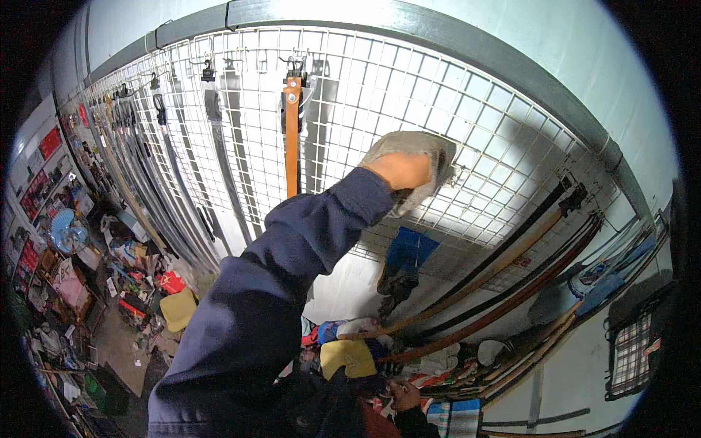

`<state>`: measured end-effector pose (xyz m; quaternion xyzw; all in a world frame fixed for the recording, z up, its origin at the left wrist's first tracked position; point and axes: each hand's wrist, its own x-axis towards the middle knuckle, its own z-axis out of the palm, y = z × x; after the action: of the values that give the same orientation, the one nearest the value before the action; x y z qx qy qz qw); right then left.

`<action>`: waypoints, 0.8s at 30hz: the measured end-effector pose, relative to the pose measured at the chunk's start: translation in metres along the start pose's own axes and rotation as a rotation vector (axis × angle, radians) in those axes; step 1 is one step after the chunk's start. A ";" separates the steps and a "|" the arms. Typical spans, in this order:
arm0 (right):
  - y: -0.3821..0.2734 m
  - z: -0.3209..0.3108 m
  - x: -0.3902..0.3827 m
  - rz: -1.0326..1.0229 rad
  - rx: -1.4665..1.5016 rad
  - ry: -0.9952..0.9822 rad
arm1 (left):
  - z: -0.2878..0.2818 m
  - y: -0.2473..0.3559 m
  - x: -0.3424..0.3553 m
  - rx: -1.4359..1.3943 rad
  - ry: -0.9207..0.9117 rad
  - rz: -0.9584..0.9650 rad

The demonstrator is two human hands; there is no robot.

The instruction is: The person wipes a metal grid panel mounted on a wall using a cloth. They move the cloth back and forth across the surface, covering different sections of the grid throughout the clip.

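Note:
My left arm, in a dark blue sleeve, reaches up across the view to a white wire grid panel (pixel 350 95) on the wall. A grey cloth (pixel 398 144) covers most of my left hand (pixel 404 171), which is closed on it against the wires; its fingers are hidden. Left of the cloth, a tan belt (pixel 292 139) hangs by a black clip (pixel 295 71) from the grid. Low down, my right hand (pixel 403 395) shows small and dim with curled fingers. What it may hold cannot be made out.
More belts (pixel 135 168) hang in a row along the grid's left part, and several long brown and black belts (pixel 504 321) hang at right. A blue piece (pixel 410 250) hangs below the cloth. Yellow stools (pixel 347 358), a blue fan (pixel 67 231) and clutter stand below.

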<state>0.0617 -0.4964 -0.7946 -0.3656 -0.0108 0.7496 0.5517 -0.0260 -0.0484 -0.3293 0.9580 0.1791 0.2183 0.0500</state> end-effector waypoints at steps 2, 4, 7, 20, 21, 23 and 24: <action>0.009 0.028 -0.004 -0.288 -0.289 0.118 | 0.006 -0.011 -0.007 0.005 -0.043 -0.046; 0.014 0.043 -0.011 -0.489 -0.657 0.326 | 0.025 -0.024 -0.013 0.079 -0.035 0.017; 0.021 0.033 -0.011 -0.375 -0.693 0.343 | 0.055 -0.051 -0.034 0.124 0.243 0.327; 0.021 0.070 -0.012 -0.385 -0.987 0.637 | 0.053 -0.041 -0.032 0.009 0.159 -0.117; 0.018 0.080 -0.013 -0.454 -1.063 0.609 | 0.052 -0.040 -0.024 -0.180 0.246 -0.133; 0.017 0.090 -0.013 -0.429 -0.999 0.561 | 0.041 -0.044 -0.006 -0.636 0.436 -0.095; 0.017 0.092 -0.012 -0.429 -0.972 0.524 | 0.038 -0.044 -0.001 -1.170 0.478 -0.179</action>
<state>-0.0017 -0.4771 -0.7282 -0.7391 -0.2900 0.4150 0.4444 -0.0242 -0.0081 -0.3712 0.6784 0.1161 0.4826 0.5417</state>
